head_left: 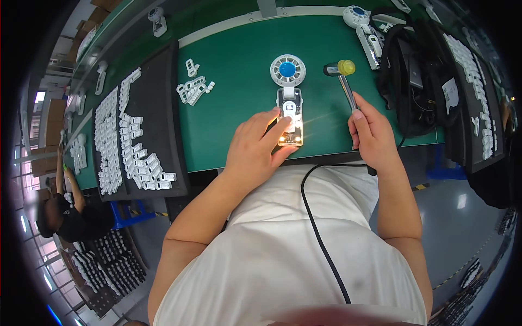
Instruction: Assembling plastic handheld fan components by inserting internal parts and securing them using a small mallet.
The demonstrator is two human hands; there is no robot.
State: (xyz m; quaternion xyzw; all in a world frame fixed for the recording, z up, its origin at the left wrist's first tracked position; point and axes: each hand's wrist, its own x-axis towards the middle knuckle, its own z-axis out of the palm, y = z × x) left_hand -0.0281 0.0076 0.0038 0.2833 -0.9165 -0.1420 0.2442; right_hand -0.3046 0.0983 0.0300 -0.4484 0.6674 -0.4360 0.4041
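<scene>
A black tray (157, 81) of white parts occupies the frame's left; a black bag (405, 100) lies upper right. At upper centre, the left hand (254, 142) grasps a lit, fan-topped device (289, 92); beside it, the right hand (374, 133) is clenched around a yellow-faced mallet (346, 91).

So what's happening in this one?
The person's left hand rests on a white-and-clear plastic device with a round, blue-centred head, its lower end glowing, on a green work surface. The right hand grips a metal-shafted mallet with a yellow-and-black head, apart from the device. Small loose white pieces lie leftward, near a black tray holding many more.
</scene>
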